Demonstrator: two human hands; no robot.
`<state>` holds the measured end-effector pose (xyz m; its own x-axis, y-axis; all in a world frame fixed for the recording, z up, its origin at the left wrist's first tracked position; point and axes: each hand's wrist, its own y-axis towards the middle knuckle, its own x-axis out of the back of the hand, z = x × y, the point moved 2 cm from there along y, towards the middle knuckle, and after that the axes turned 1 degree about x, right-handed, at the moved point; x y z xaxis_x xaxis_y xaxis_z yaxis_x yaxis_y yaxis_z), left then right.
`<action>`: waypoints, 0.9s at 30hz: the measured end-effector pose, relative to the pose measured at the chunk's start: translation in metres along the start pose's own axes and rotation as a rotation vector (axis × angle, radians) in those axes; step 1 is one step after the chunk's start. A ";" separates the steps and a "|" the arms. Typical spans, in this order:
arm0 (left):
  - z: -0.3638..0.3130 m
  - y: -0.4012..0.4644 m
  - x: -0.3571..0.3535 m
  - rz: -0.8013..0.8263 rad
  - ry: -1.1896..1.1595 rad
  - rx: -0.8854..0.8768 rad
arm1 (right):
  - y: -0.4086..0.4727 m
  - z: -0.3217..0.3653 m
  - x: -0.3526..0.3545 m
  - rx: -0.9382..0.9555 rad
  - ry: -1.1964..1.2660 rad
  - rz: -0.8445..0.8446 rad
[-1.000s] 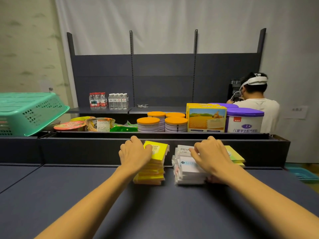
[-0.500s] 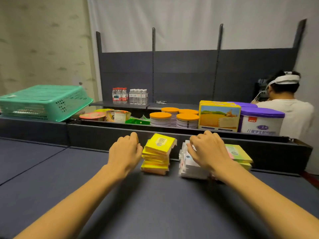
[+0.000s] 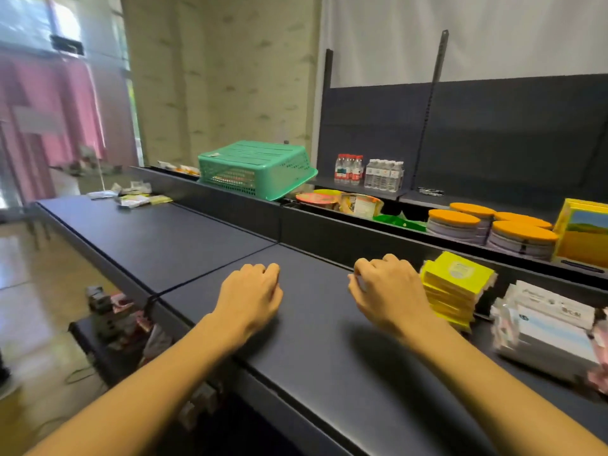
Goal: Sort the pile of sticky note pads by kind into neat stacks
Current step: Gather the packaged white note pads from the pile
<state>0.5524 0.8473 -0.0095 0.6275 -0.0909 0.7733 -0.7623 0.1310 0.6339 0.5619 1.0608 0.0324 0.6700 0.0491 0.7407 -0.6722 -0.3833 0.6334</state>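
Both hands have come off the pads, and the view has swung to nine o'clock. My left hand [image 3: 251, 292] hangs over bare dark surface [image 3: 184, 238], fingers curled loosely, holding nothing. My right hand [image 3: 386, 287] is loosely curled too, just beside the yellow sticky note stack [image 3: 455, 287] at its three o'clock; something pale shows at the fingertips, but I cannot tell whether it pinches anything. The white pad stack [image 3: 549, 327] sits further toward three o'clock, blurred, apart from the yellow one.

I judge the two stacks sorted as far as I can see, and the turn looks like a search for more. At ten o'clock, well apart from the hands, a small scatter of packets [image 3: 131, 195] lies on the far end of the surface; whether they are pads I cannot tell.

Behind the raised ledge at twelve o'clock rests an upturned green basket [image 3: 256, 167], with water bottles [image 3: 368, 172] on a shelf and orange-lidded tubs [image 3: 487, 225] toward two o'clock. Pink curtains hang by the window at nine o'clock.
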 end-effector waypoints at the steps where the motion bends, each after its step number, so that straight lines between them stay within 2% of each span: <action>1: 0.017 -0.005 0.001 0.007 0.021 0.007 | 0.008 0.015 -0.003 0.016 0.016 0.002; 9: 0.167 -0.040 0.010 0.017 0.075 0.081 | 0.066 0.164 -0.037 0.105 0.120 0.064; 15: 0.290 -0.049 0.017 0.027 -0.013 0.088 | 0.109 0.273 -0.066 0.029 0.188 0.072; 27: 0.456 -0.018 -0.007 0.050 -0.105 0.083 | 0.224 0.377 -0.121 -0.062 0.197 0.121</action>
<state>0.4890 0.3950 -0.0199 0.5715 -0.1892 0.7985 -0.8056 0.0560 0.5898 0.4486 0.6214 0.0006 0.5133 0.1874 0.8375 -0.7660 -0.3401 0.5455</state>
